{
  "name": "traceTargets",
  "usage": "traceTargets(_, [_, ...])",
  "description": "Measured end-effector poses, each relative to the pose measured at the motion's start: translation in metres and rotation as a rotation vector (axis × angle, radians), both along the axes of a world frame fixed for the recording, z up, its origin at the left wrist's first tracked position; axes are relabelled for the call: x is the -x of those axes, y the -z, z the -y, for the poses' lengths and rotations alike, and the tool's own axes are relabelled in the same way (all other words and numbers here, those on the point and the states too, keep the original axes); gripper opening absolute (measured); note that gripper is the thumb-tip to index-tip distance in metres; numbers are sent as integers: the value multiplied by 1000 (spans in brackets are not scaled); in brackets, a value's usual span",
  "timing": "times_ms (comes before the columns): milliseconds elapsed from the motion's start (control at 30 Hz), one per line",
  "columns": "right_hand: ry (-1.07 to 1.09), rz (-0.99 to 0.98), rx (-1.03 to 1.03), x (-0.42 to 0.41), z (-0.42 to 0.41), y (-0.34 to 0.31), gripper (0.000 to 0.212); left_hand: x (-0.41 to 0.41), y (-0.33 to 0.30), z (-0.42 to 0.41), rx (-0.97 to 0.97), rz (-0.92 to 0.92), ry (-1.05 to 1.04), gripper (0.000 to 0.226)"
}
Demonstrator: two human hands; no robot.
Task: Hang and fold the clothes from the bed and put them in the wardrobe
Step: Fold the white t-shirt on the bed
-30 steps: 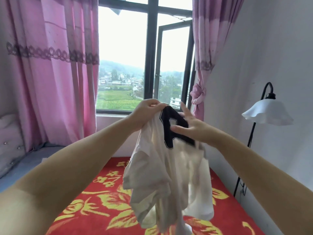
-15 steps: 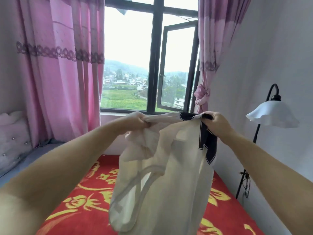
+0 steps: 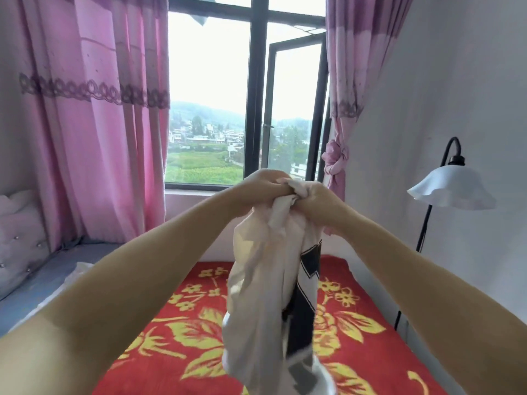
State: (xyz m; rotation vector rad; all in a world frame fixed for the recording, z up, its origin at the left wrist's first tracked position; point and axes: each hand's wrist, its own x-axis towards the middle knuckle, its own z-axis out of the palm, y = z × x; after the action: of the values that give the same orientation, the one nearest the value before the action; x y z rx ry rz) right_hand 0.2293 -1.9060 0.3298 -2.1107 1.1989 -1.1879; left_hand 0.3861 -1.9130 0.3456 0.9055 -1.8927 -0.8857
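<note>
I am holding the white garment with black trim up in front of me, above the red floral bedspread, and both hands are pinching its bunched top edge. My left hand and right hand are pressing knuckle to knuckle, fingers curling round a wad of fabric between them. The rest is hanging down in a twisted column, the black trim showing on the right side, and the lower end is blurring at the bottom of the view, so I cannot tell whether it is touching the bed.

With the hands this close, I am risking grabbing several layers at once, and I judge the garment may fail to open flat. Spreading it sideways could swing the fabric toward the floor lamp standing just right of the bed.
</note>
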Motion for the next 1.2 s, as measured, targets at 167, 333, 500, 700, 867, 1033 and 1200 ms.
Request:
traceTargets(167, [107, 342, 52, 21, 5, -13, 24, -19, 62, 4, -215, 58, 124, 27])
traceTargets(333, [298, 226, 35, 66, 13, -1, 24, -32, 66, 17, -82, -80, -163, 19])
traceTargets(500, [12, -177, -487, 79, 5, 14, 74, -23, 26, 18, 42, 39, -128, 15])
traceTargets(700, [-98, -113, -204, 19, 4, 14, 19, 1, 10, 16, 130, 346, -31, 12])
traceTargets(867, [101, 180, -68, 51, 20, 7, 23, -47, 11, 20, 149, 493, -222, 9])
traceTargets(1033, [135, 12, -106, 56, 22, 1, 23, -79, 7, 15, 36, 389, -255, 22])
traceTargets(1200, [-81, -224, -184, 28, 4, -6, 93, -44, -8, 5, 141, 290, -241, 19])
